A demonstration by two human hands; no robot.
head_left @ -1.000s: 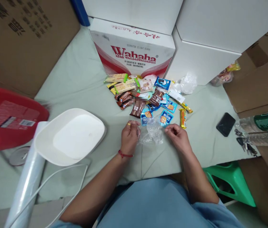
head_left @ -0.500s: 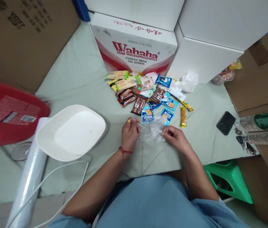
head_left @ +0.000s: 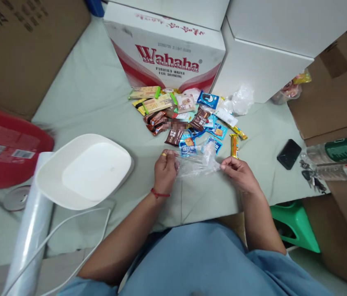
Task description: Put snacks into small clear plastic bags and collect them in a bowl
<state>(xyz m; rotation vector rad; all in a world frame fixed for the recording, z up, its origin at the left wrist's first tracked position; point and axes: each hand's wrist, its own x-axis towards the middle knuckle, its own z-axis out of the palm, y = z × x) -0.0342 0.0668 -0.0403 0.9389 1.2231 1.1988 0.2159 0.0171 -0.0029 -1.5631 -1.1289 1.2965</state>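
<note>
A thin clear plastic bag [head_left: 193, 163] is stretched between my two hands, just above the cloth-covered table. My left hand [head_left: 165, 170], with a ring and a red bracelet, pinches its left side. At the other side, my right hand [head_left: 240, 172] grips an edge between thumb and fingers. Beyond the bag lies a pile of wrapped snacks: brown cocoa packets [head_left: 174, 135], blue biscuit packets [head_left: 188, 144], pale bars with green ends [head_left: 158, 103] and a yellow stick packet [head_left: 234, 146] near my right fingers.
On the left are a white tray-topped device [head_left: 118, 181] with a cable, a plastic film roll [head_left: 30, 218] and a red container [head_left: 7, 152]. A Wahaha carton [head_left: 167, 49] stands behind the snacks. A black phone-like object [head_left: 289, 154], keys [head_left: 312, 177] and bottles [head_left: 336, 150] lie right.
My right hand has moved to the right, away from my left hand. The bag, bunched before, is now pulled out wider between them. The view has shifted slightly.
</note>
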